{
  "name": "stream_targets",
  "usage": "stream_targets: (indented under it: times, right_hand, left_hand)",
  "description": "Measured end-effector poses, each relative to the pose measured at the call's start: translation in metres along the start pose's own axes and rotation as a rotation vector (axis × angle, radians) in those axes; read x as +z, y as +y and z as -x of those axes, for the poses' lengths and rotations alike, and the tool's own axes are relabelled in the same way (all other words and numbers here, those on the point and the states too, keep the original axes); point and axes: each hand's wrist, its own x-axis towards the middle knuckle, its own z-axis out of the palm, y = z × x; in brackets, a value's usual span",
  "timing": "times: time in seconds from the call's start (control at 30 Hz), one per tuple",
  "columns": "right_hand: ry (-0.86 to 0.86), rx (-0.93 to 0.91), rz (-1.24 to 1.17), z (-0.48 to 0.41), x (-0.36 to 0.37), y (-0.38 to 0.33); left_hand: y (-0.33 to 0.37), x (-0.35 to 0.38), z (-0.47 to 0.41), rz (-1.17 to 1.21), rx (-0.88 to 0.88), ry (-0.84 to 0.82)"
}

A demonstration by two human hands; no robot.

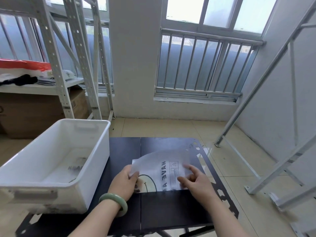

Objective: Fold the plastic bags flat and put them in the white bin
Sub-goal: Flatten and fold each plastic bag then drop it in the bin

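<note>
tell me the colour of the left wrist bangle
Pale green, glossy round bangle; head view shows it best.

The bag between the left hand and the right hand bore "HAVE A" in dark capitals, running sideways. Just by the right hand's fingers stood a boxed panel with a triangle sign, its small print too blurred to read. Left of the left hand, dark lettering on a second bag in the bin was illegible.
</note>
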Motion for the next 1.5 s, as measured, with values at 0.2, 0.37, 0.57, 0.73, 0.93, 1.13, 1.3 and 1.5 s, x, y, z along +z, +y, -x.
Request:
stream_targets:
  times: [0.2,0.37,0.57,0.73,0.93,1.13,1.3,1.5]
  right_hand:
    - [0.065,0.024,0.275,-0.004,0.011,0.001]
    - [0.127,0.047,0.340,-0.005,0.015,0.003]
    - [0.189,0.027,0.401,-0.006,0.016,0.008]
    - [0.290,0.000,0.467,-0.004,0.018,0.005]
    - [0.368,0.066,0.631,-0.009,0.019,0.011]
    - [0.484,-0.038,0.827,-0.008,0.028,-0.001]
    - [0.209,-0.311,0.964,-0.006,0.073,-0.013]
    - [-0.177,-0.382,0.989,-0.005,0.096,-0.015]
  left_hand:
    - [-0.002,0.006,-0.002,-0.132,-0.047,0.024]
    - [-0.006,0.007,-0.005,-0.144,-0.064,-0.002]
    - [-0.003,0.005,-0.001,-0.216,0.032,-0.036]
    - [-0.010,0.006,-0.006,-0.217,0.034,0.038]
    - [-0.003,0.010,0.001,-0.598,0.194,0.060]
    - [-0.003,0.018,0.005,-0.768,0.180,-0.109]
    - [0.000,0.025,0.008,-0.813,0.261,-0.108]
    - [-0.005,0.025,0.002,-0.922,0.231,-0.176]
